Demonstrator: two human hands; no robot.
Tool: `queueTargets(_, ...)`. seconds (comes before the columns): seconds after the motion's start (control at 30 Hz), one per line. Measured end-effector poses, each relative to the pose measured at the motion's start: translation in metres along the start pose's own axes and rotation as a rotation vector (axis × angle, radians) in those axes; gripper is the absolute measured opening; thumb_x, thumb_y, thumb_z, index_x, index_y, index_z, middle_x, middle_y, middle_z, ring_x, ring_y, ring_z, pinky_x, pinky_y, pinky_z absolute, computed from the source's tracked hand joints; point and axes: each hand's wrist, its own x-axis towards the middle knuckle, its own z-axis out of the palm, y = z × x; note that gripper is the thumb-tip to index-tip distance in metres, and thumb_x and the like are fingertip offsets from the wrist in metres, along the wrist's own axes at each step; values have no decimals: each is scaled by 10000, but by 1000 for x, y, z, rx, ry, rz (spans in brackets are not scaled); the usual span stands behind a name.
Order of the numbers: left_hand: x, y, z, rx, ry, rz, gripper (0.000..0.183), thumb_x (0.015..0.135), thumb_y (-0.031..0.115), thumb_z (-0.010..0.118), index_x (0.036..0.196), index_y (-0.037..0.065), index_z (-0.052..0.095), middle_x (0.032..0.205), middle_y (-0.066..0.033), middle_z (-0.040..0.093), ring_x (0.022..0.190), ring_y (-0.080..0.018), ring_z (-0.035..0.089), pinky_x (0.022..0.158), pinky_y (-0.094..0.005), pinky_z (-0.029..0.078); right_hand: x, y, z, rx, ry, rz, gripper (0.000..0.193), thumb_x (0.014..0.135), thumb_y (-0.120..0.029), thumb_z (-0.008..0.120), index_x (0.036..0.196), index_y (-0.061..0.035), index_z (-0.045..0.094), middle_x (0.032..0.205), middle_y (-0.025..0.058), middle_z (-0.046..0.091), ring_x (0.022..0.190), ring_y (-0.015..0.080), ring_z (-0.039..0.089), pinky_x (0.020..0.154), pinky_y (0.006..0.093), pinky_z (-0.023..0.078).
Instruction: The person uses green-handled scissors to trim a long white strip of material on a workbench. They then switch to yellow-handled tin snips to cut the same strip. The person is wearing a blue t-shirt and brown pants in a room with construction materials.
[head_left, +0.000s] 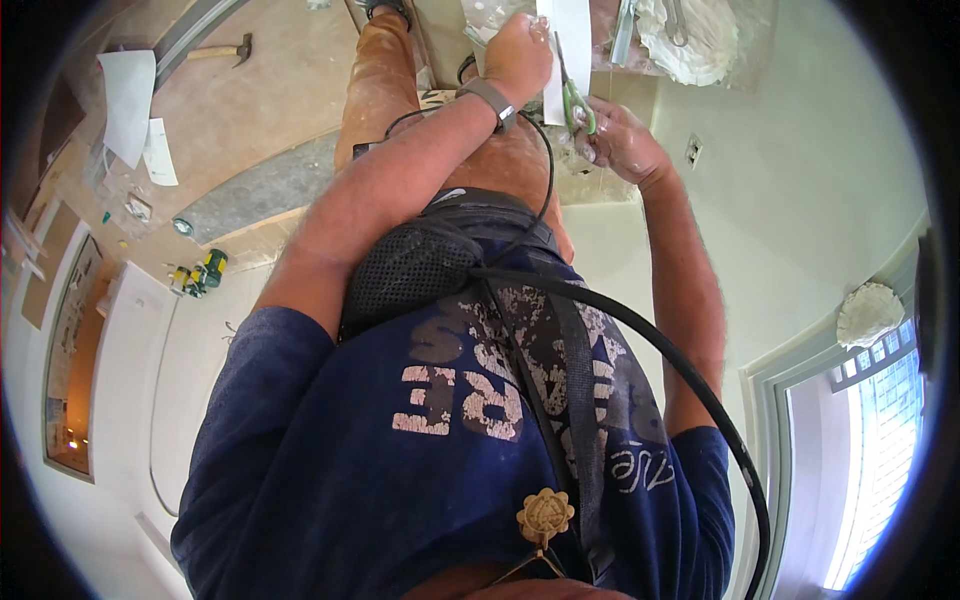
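Observation:
A white strip (553, 105), perhaps paper or tape, runs down from the top edge in front of my legs. My left hand (520, 60) is closed at the strip's left edge, its fingertips dusted with white, and seems to pinch it. In my closed right hand (625, 142) are scissors (575, 104) with green handles. Their blades point away from me and lie over the strip; whether they cut into it I cannot tell. White residue also coats the fingers of my right hand.
A hammer (243, 50) with a wooden handle lies at the upper left, near loose white sheets (128, 105). White plaster-like material (700, 45) and metal strips (624, 30) are at the upper right. A wall outlet (694, 150) is right of my right hand. A black cable (690, 370) crosses my body.

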Motion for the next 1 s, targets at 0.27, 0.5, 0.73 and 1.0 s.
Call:
queueTargets(0.27, 1, -3, 8, -33, 90, 72, 258, 819, 234, 427, 830, -12, 506, 779, -234, 560, 752, -399, 528, 678, -429, 415, 3, 8, 19, 111, 84, -107, 355, 835, -255, 440, 1073, 7, 464, 623, -28, 427, 497, 42, 337, 420, 178, 239)
queueTargets(0.5, -2, 5, 0, -35, 19, 35, 224, 802, 195, 429, 837, -11, 508, 784, -235, 560, 753, -395, 531, 678, -425, 419, 6, 6, 20, 25, 133, -99, 326, 828, -252, 467, 1022, 7, 504, 578, -45, 400, 460, 30, 307, 398, 178, 218)
queueTargets(0.73, -2, 1, 3, -40, 29, 15, 200, 785, 163, 423, 852, -4, 511, 787, -228, 564, 760, -390, 534, 682, -427, 418, 7, 11, 22, -28, 173, -108, 331, 825, -258, 473, 1027, 4, 485, 593, -39, 409, 468, 37, 320, 404, 179, 233)
queueTargets(1.0, -6, 2, 3, -66, 26, 47, 222, 802, 193, 422, 840, -3, 520, 770, -230, 564, 751, -391, 535, 682, -424, 418, 7, 11, 27, 100, 154, -106, 320, 826, -300, 457, 983, -21, 480, 602, -27, 430, 490, 52, 353, 424, 182, 241)
